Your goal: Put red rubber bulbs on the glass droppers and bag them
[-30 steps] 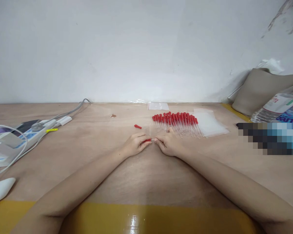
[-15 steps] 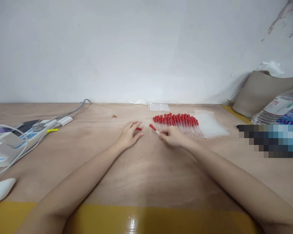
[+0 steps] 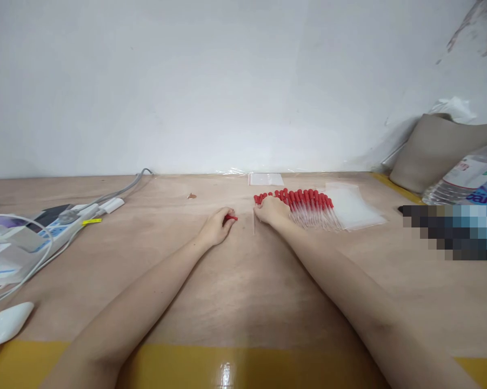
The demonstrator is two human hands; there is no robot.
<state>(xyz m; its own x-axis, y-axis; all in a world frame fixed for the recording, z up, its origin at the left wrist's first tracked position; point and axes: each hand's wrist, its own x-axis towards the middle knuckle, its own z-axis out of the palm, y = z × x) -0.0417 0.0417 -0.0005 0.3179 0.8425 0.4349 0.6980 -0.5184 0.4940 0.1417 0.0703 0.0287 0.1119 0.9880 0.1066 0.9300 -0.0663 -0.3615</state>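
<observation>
My left hand (image 3: 218, 226) is curled with its fingers round a red rubber dropper bulb (image 3: 231, 218), whose end shows between thumb and forefinger. A short way to the right, my right hand (image 3: 271, 209) pinches a dropper at the left end of a row of red-capped droppers (image 3: 308, 201). From beneath its fingers a thin clear tube (image 3: 254, 222) points toward me. The row lies side by side on the wooden table, red bulbs away from me and clear tubes toward me. My right hand hides several of its left-hand tubes.
Clear plastic bags (image 3: 354, 205) lie right of the droppers, and a small bag (image 3: 265, 179) sits by the wall. A power strip (image 3: 60, 229) with cables and a white mouse-like object (image 3: 8, 324) are at left. A water bottle (image 3: 464, 175) stands tilted at right.
My right hand has carried a dropper from the middle to the row's left end, turning its tube toward me. My left hand has closed more tightly round the red bulb.
</observation>
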